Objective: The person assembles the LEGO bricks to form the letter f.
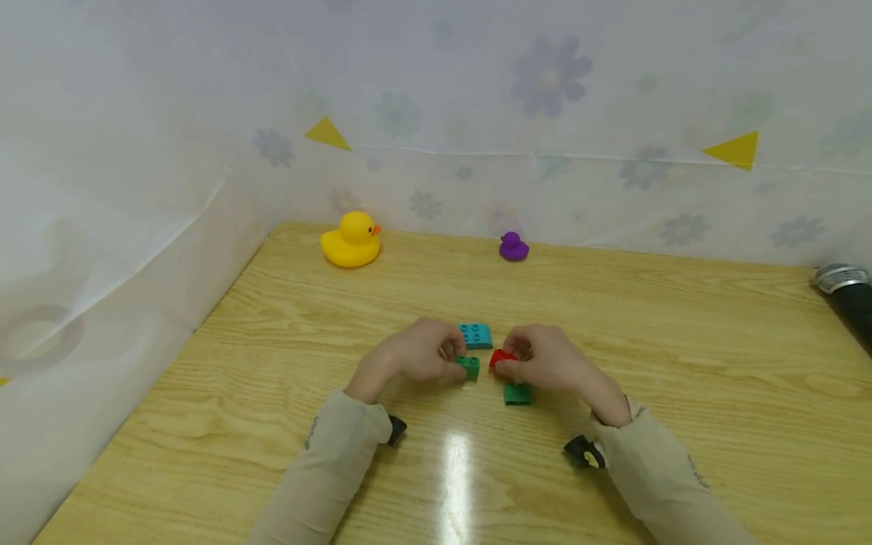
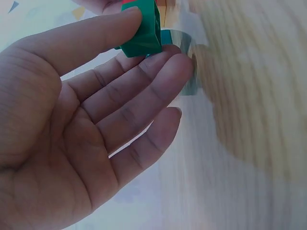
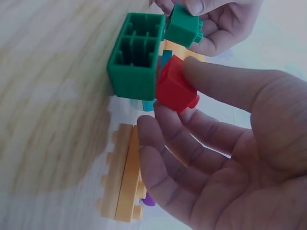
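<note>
My left hand [image 1: 424,352] pinches a small green toy brick [image 1: 468,369] between thumb and fingers, its studs facing up. Facing it, my right hand [image 1: 553,362] holds a red brick [image 3: 175,88] by thumb and fingertips, a short gap from the green one. A second green brick [image 1: 517,396] lies on its side just in front of the right hand; its hollow underside shows in the right wrist view. Beyond both hands sits a blue brick [image 1: 476,335] with studs up. An orange brick [image 3: 125,175] appears in the right wrist view behind the right fingers, hidden in the head view.
At the back of the wooden table [image 1: 225,424] stand a yellow duck [image 1: 351,241] and a smaller purple duck [image 1: 514,247]. A microphone [image 1: 848,295] lies at the right edge. A flower-patterned curtain [image 1: 463,113] hangs along the back and left sides.
</note>
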`<state>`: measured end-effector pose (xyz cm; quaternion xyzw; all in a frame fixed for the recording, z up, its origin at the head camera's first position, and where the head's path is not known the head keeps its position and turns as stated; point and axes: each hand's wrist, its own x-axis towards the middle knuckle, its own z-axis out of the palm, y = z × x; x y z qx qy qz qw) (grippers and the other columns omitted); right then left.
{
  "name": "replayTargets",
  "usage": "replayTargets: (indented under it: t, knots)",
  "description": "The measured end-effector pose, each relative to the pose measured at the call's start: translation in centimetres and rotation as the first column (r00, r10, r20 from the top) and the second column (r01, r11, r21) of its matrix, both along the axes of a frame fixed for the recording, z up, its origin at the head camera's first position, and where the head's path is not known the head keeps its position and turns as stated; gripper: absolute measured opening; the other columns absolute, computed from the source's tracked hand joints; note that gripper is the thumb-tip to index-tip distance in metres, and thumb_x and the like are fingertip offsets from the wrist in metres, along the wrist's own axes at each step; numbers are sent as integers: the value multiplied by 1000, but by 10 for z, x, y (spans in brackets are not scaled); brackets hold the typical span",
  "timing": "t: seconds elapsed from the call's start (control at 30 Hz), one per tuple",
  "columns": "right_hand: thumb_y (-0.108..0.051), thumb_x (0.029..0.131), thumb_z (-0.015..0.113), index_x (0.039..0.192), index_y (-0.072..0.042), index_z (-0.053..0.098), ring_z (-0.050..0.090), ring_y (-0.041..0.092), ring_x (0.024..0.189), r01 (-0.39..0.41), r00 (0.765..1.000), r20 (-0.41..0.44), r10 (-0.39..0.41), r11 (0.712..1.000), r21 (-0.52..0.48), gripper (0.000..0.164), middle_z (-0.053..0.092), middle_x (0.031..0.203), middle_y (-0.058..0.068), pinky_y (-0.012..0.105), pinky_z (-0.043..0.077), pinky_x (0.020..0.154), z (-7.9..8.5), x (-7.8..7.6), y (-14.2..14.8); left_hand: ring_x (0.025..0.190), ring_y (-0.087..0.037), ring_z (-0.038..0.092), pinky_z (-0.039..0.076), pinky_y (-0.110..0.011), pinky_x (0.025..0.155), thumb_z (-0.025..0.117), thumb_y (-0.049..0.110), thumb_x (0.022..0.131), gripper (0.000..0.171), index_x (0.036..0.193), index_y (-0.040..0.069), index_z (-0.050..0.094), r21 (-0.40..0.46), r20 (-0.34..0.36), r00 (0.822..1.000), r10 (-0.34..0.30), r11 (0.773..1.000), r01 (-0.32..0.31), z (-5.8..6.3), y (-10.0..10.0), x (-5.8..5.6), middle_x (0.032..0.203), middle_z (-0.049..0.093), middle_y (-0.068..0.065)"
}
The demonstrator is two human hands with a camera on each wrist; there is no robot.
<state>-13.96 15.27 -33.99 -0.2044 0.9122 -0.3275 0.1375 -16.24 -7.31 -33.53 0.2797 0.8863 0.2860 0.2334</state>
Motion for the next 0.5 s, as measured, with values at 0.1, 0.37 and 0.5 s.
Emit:
replayTargets:
  t: [0.1, 0.37, 0.5]
  knots:
    - [-19, 89, 69, 89, -5, 63, 55, 14, 70, 11, 999, -35, -12, 1000, -18, 15, 63, 81, 1, 30, 46, 64, 1, 0, 1, 82, -13, 57, 49, -27, 74, 72, 17, 87, 14, 95, 11, 64, 17, -9, 1000, -5, 1000, 5, 1, -1, -1, 90, 63, 1]
    - [-13, 89, 68, 103, 1, 61, 61, 20, 77, 45, 995, -85, -49, 997, -55, 20, 64, 87, 8, 34, 52, 69, 4, -1, 3, 70, -11, 61, 49, -25, 70, 70, 15, 88, 14, 99, 9, 64, 42, 9, 1000, -14, 999, 13, 4, -1, -1, 84, 65, 1]
    - [-13, 92, 65, 119, 6, 55, 62, 24, 81, 78, 993, -88, -84, 995, -66, 35, 64, 91, 12, 35, 52, 68, 3, -2, 4, 65, -13, 61, 49, -25, 66, 68, 16, 90, 13, 99, 9, 63, 56, 9, 1000, -8, 998, 8, 3, -2, -1, 79, 64, 1]
